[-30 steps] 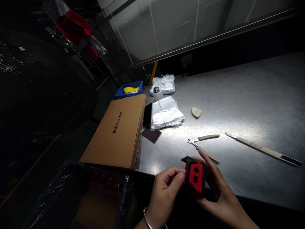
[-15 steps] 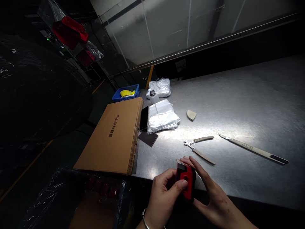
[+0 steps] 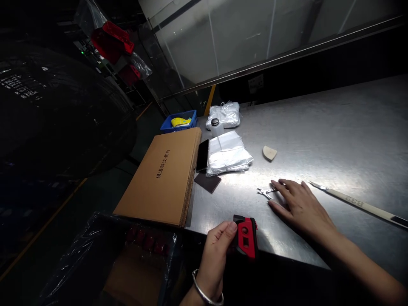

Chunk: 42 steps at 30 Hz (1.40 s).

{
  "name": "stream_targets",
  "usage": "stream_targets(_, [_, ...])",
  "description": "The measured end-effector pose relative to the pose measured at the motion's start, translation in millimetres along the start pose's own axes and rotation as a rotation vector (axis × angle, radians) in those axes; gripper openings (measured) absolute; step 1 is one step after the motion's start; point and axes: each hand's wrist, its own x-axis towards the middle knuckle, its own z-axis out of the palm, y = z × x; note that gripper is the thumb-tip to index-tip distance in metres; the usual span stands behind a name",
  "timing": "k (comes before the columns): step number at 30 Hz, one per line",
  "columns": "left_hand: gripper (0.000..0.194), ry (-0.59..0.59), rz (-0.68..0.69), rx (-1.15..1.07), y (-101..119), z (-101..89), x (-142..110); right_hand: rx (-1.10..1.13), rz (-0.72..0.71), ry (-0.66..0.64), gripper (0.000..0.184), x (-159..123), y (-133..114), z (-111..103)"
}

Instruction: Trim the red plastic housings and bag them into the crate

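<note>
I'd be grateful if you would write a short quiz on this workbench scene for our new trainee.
1. True or false: the left hand is holding the red and black plastic part.
2. Which thing lies partly under the right hand? A: the pliers; B: the bottle; C: the knife.
3. Fill in the blank: the phone lies between the cardboard sheet and the ____.

Key: 1. True. 2. A. 3. plastic bags.
</note>
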Motion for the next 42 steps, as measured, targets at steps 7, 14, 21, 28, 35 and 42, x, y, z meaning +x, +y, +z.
stream_targets(7, [0.046,0.015,-0.036,0.024,0.3,0.7,-0.6,-0.086,-0.009,0.043,0.06,-7.7,-16.9,-2.4])
stream_targets(14, [0.029,-0.026,0.09,0.181,-0.2,-1.3,-1.8,-0.016,0.049,0.047,0.053,-18.3,-16.5,-17.1])
stream_targets(21, [0.022,0.018,0.261,0.543,0.6,-8.5,-7.9,0.234,-0.139,-0.002,0.036,-43.2,-47.6,-79.1])
stream_targets(28, [0.019,-0.005,0.307,0.548,0.4,-7.8,-10.4,0.167,-0.348,0.117,0.033,-51.9,-60.3,-106.1])
stream_targets(35, [0.017,0.004,0.337,0.558,0.7,-7.3,-9.6,0.157,-0.366,0.106,0.037,-54.5,-56.0,-105.0])
stream_targets(42, [0.017,0.0,0.359,0.573,-0.4,-8.2,-9.3,0.162,-0.372,0.121,0.035,-53.2,-56.6,-105.5])
